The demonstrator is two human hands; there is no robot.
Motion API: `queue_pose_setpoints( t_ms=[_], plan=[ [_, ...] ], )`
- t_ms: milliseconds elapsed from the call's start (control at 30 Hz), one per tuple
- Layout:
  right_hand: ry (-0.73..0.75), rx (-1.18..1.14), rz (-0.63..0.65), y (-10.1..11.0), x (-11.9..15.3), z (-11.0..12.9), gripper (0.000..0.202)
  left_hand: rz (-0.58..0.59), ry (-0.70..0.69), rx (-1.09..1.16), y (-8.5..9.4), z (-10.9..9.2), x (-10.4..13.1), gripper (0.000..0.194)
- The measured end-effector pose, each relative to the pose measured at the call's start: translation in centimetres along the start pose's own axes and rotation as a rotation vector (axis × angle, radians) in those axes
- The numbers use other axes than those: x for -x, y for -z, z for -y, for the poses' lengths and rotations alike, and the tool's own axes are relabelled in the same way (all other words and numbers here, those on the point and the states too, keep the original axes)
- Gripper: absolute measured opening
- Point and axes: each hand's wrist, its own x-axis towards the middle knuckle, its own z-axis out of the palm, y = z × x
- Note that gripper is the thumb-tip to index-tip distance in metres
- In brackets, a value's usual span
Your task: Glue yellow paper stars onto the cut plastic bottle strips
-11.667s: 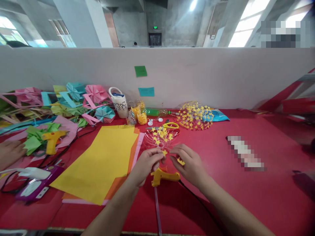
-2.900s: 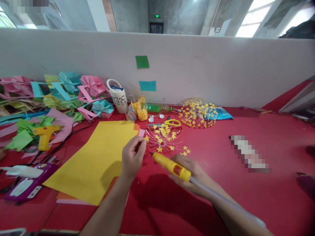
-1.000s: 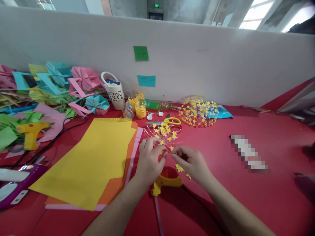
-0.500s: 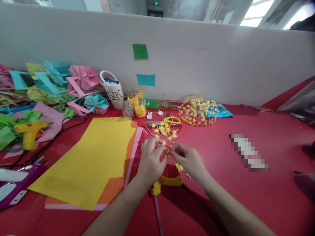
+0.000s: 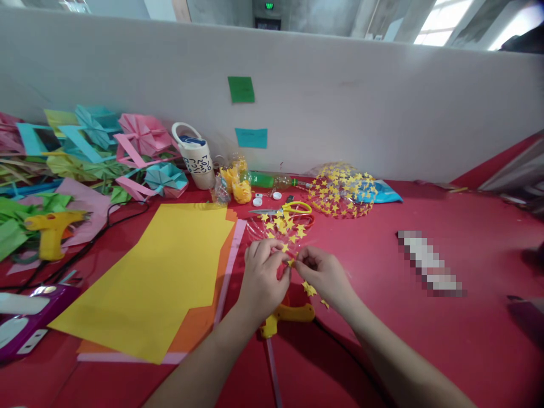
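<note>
Between my two hands is a small yellow paper star (image 5: 291, 262). My left hand (image 5: 264, 277) pinches it from the left with thumb and forefinger. From the right, the fingertips of my right hand (image 5: 325, 275) are pinched at its other edge. Just beyond the hands lies clear plastic film with several yellow stars (image 5: 283, 224) on it. A few loose stars (image 5: 309, 289) rest beneath my right hand. Under my left wrist lies a yellow glue gun (image 5: 293, 313) with a pinkish stick in its back end, its nozzle hidden.
Yellow paper sheets (image 5: 157, 272) lie left, over orange and pink ones. Behind the hands are yellow-handled scissors (image 5: 297, 208), white caps (image 5: 257, 202), a green bottle (image 5: 263, 180) and a star-covered clear dome (image 5: 342, 190). A second glue gun (image 5: 53, 232) and folded paper flowers (image 5: 144, 133) are at left.
Both hands stay almost in place. The star between the fingertips has shifted very slightly to the right; nothing else visibly moves.
</note>
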Motion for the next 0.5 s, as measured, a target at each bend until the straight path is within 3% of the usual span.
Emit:
queue_pose_setpoints(
  t_ms=[500],
  plan=[
    [0.014,0.047,-0.052,0.1,0.2,0.6,0.012,0.011,0.048,0.018,0.01,-0.18,-0.16,0.009]
  ],
)
